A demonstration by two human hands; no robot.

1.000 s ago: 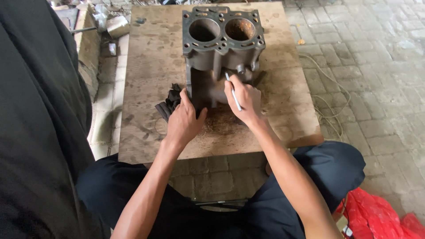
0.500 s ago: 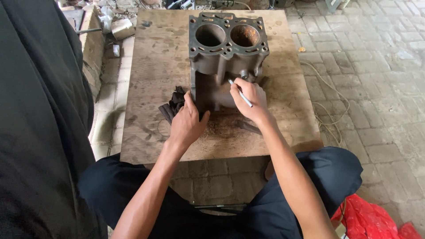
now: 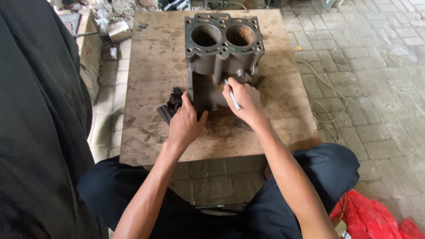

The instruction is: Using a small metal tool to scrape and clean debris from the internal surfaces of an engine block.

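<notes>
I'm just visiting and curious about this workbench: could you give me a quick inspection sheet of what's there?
Surface: worn, stained wooden board over a brick-paved floor.
Job's things: dark two-bore engine block standing on the board; thin pale tool against its side.
Clutter: dark rag beside the block.
Hands: left hand braces the block's lower left; right hand holds the tool in its fingers.
Cables: pale cord lying on the bricks.
Surroundings: red plastic bag; metal scrap by the board's far left corner.
</notes>
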